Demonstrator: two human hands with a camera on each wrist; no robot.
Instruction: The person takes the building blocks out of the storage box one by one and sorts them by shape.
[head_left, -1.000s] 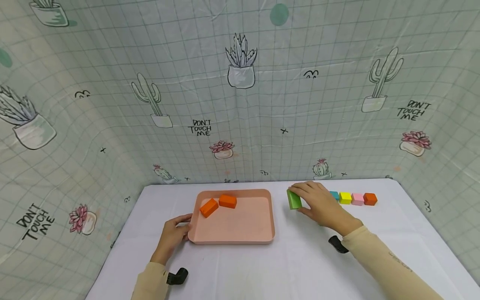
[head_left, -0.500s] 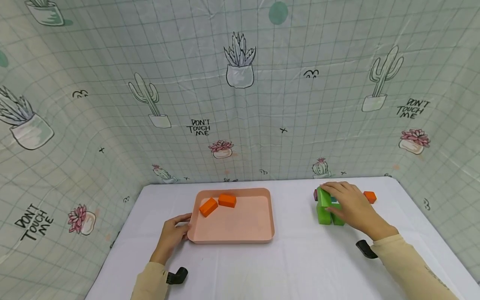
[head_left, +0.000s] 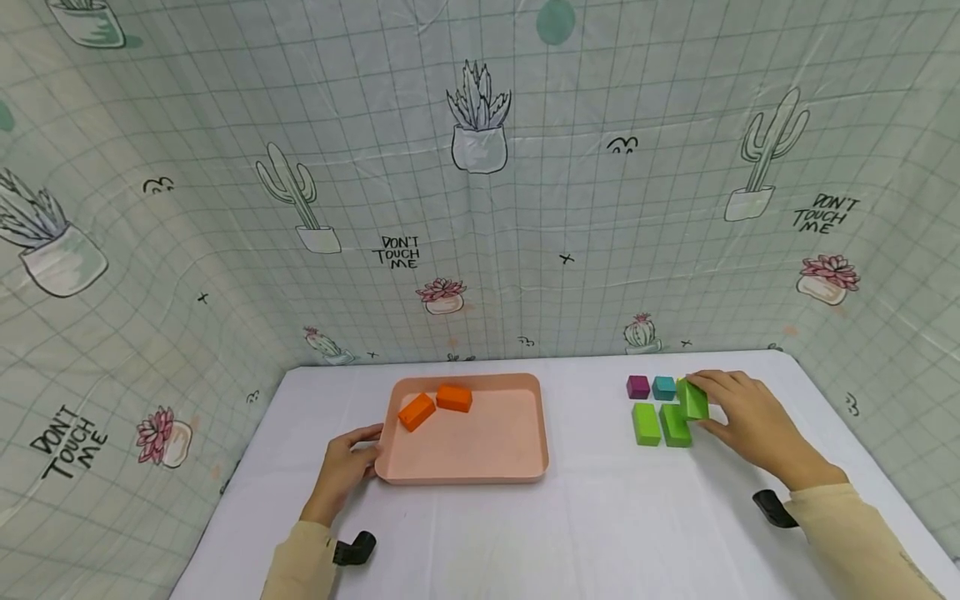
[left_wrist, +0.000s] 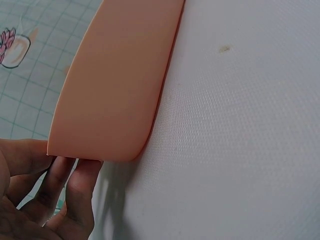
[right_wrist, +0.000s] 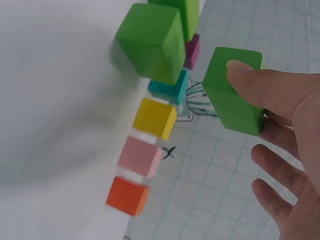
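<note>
In the head view, my right hand [head_left: 761, 425] pinches a green block [head_left: 692, 400] between thumb and fingers. It is held up beside two more green blocks, the left one [head_left: 647, 424] and the right one [head_left: 676, 425], which lie on the table. The right wrist view shows the thumb flat on the held green block [right_wrist: 232, 92], with two fingers loose below. My left hand [head_left: 342, 479] holds the left side of a shallow pink tray [head_left: 468, 477]. From the left wrist, its fingertips [left_wrist: 84, 172] meet the tray's end wall.
Two orange blocks [head_left: 454, 398] lie at the tray's back left. A row of small cubes stands at the back right: purple [head_left: 638, 387], teal [head_left: 663, 387], yellow [right_wrist: 154, 118], pink [right_wrist: 139, 156] and orange [right_wrist: 128, 195]. Behind the white table [head_left: 495, 542] hangs a printed cloth [head_left: 525, 217].
My right hand has carried the green block rightward, from near the tray to beside the other two green blocks, uncovering them and the purple cube. The left hand and tray stay put.
</note>
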